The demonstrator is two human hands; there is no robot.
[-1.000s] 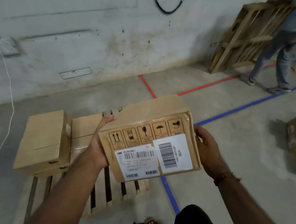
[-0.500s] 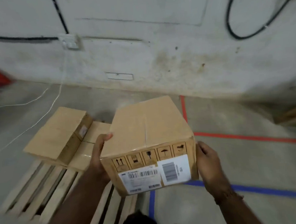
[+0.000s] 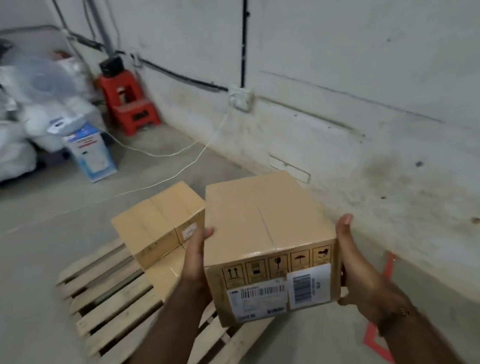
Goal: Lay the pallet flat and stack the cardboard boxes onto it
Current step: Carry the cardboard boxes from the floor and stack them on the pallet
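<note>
I hold a brown cardboard box (image 3: 265, 231) with handling symbols and white barcode labels on its near face. My left hand (image 3: 197, 258) presses its left side and my right hand (image 3: 355, 264) presses its right side. The box hangs above the right part of a wooden pallet (image 3: 110, 299) that lies flat on the concrete floor. A second cardboard box (image 3: 156, 219) rests at the pallet's far end, on top of a flatter cardboard box (image 3: 165, 275) whose near part shows beside my left wrist.
A grey wall (image 3: 368, 87) runs close along the right. At the back left stand a red plastic stool (image 3: 129, 104), a blue and white carton (image 3: 89, 152) and white sacks (image 3: 0, 136). A white cable (image 3: 174, 153) trails over the floor. Red tape (image 3: 377, 340) marks the floor.
The view has swung left, bringing the corner with the stool and sacks into sight. The held box is now over the pallet's right part, beside the stacked box.
</note>
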